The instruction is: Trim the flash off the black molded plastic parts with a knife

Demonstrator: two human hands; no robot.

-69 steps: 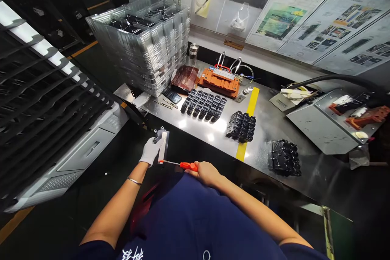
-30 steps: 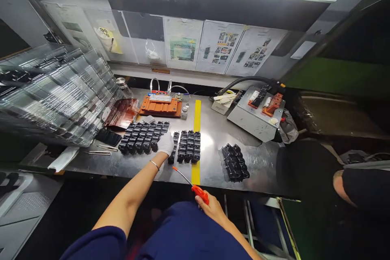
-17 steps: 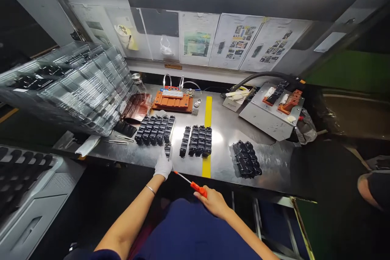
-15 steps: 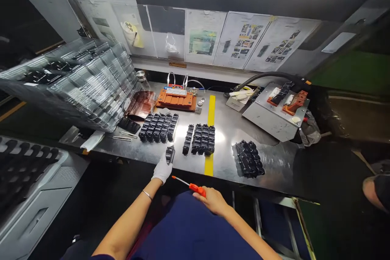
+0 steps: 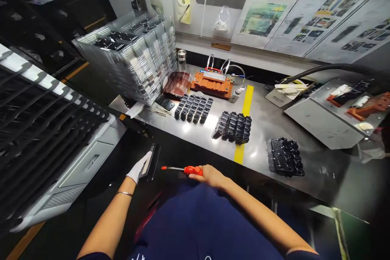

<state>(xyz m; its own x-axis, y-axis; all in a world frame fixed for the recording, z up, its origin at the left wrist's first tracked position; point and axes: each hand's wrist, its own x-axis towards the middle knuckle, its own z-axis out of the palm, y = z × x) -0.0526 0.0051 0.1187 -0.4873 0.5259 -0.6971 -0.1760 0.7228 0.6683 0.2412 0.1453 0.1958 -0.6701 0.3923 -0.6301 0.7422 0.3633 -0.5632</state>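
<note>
My left hand [image 5: 137, 170], in a white glove, is closed on a flat black part [image 5: 151, 161] held below the near edge of the steel bench [image 5: 268, 126]. My bare right hand [image 5: 209, 174] grips a screwdriver with an orange handle [image 5: 192, 169]; its tip points left at the black part, a short gap away. On the bench lie groups of similar black parts: one row at left [image 5: 193, 109], one beside the yellow stripe [image 5: 232, 126], one at right [image 5: 285, 157].
A tall stack of clear plastic trays [image 5: 134, 55] stands at the bench's left end. An orange fixture [image 5: 212, 83] sits at the back, a tilted metal plate with orange pieces [image 5: 332, 115] at right. A dark slatted rack [image 5: 39, 118] is on my left.
My left hand took one black part off the bench and drew it down toward my lap. The screwdriver swung to point at it. My view turned left and down.
</note>
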